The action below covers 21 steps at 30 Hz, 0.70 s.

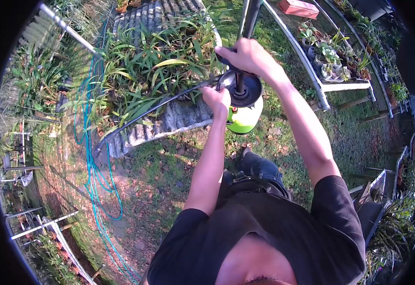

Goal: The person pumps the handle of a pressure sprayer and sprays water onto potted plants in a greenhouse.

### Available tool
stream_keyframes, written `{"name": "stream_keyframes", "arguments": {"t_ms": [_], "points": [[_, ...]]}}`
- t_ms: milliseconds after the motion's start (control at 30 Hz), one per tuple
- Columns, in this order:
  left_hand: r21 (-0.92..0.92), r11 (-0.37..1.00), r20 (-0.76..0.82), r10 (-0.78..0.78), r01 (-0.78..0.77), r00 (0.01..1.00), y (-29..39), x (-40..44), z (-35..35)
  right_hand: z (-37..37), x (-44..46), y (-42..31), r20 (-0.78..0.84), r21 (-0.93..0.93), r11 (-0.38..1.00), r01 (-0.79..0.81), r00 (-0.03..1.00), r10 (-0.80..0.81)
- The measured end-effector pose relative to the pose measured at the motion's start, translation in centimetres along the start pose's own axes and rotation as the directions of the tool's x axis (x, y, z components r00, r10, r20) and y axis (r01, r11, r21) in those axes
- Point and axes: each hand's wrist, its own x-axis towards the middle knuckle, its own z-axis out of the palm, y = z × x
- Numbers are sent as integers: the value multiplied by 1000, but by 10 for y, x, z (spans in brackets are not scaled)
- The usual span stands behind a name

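A: What runs down the left side of the frame?

B: A bundle of thin teal hose (92, 178) trails down over ground strewn with brown leaves (138, 190), past white metal frames (51, 221) at the lower left.

A: And toward the upper centre?

B: Green strap-leaved plants (143, 71) crowd a grey corrugated sheet (157, 128). A long, thin black wand (157, 105) slants across its near side, its upper end close to the left hand (215, 99).

A: What is that hand doing?

B: Its fingers are curled at the left edge of a black, round, bowl-shaped top (254, 99). Whether they grip the wand or the rim, I cannot tell.

A: Where is the tank itself?

B: The lime-green rounded tank (244, 123) shows just above the middle of the frame, right of the left hand and beneath the black top. A dark upright shaft (240, 84) stands in the bowl.

A: The other hand?

B: The right hand (253, 58), higher in the frame, is wrapped around a black handle (227, 62) above that shaft, its thumb pointing left.

A: And farthest right?

B: At the upper right, a pale metal-framed bench (345, 87) carries potted plants (331, 59) in bags and pots, with a reddish rectangular box (298, 8) near the top edge.
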Motion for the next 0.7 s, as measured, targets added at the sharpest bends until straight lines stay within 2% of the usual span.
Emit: {"name": "stream_keyframes", "arguments": {"t_ms": [33, 67, 100, 167, 200, 267, 300, 367, 400, 467, 500, 533, 567, 600, 633, 700], "points": [[37, 999, -10, 1, 0, 1000, 0, -6, -5, -21, 1, -19, -27, -114, 987, 109, 993, -113], [11, 999, -10, 30, -30, 999, -4, -3, -3, -22, 10, -21, 5, -159, 981, 111, 994, -112], [-9, 998, -6, 56, -56, 998, -11, -2, -2, -5, 20, 2, -50, -162, 972, 170, 982, -180], [-45, 997, 9, 57, -57, 998, -16, 7, 1, 30, 23, 31, -27, -37, 995, 88, 996, -89], [-46, 999, 22, 20, -19, 1000, -18, 7, -2, 20, 5, 20, 20, -57, 983, 176, 984, -176], [-57, 998, 73, -31, 35, 997, -15, 8, -2, 61, 7, 53, -7, 0, 999, -47, 999, 47], [-50, 999, 83, 19, -15, 996, -19, 8, -3, 98, 7, 84, -59, -123, 992, 18, 998, -26], [-36, 999, 58, 0, 2, 998, 0, 1, -1, 114, 8, 98, -64, -211, 976, 60, 995, -75], [-30, 999, 55, -31, 33, 998, 3, -10, -7, 96, 3, 87, -28, -45, 999, 16, 999, -17], [-1, 1000, 38, 20, -20, 999, -5, -16, -10, 43, -5, 46, 170, -24, 999, -44, 984, 47], [-4, 998, 23, 58, -58, 998, -2, -10, -3, 38, 8, 44, 13, -225, 959, 171, 985, -172], [-40, 998, 43, -42, 44, 998, 6, -14, -5, 19, 8, 23, -35, -220, 961, 167, 983, -179], [11, 1000, 40, -7, 6, 999, 0, -13, -7, 0, 9, 1, -82, -216, 962, 165, 979, -186], [64, 998, 41, 28, -30, 999, -7, -10, -8, -17, 2, -19, -18, -115, 990, 77, 997, -80], [-12, 999, 38, -46, 47, 998, -14, -10, -9, 11, 13, 7, -201, -331, 899, 288, 909, -365], [-203, 966, 21, -162, 162, 987, -15, 8, 2, 54, 23, 49, -299, -502, 796, 339, 795, -527]]}}
